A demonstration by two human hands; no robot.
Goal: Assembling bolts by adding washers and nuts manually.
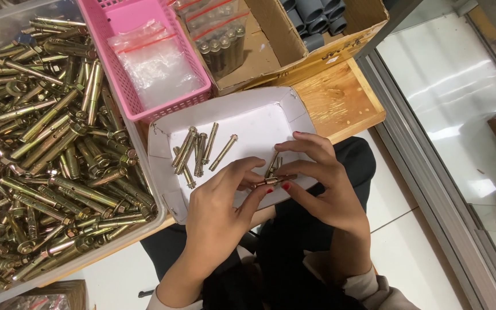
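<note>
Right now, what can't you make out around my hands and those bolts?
- Head view: the bolts between left hand and right hand; fingers cover them, count unclear.
- Clear bin: cut off by the left edge.
- Grey tubes: cropped by the top edge.
- Bagged bolts: plastic blurs detail.

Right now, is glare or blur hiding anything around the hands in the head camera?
Head view: lighting is even and focus sharp on both hands, left hand and right hand, and on the brass-coloured anchor bolt pinched between them. Strong glare only on the glossy white floor at right. Soft shadows in the white cardboard tray.
</note>
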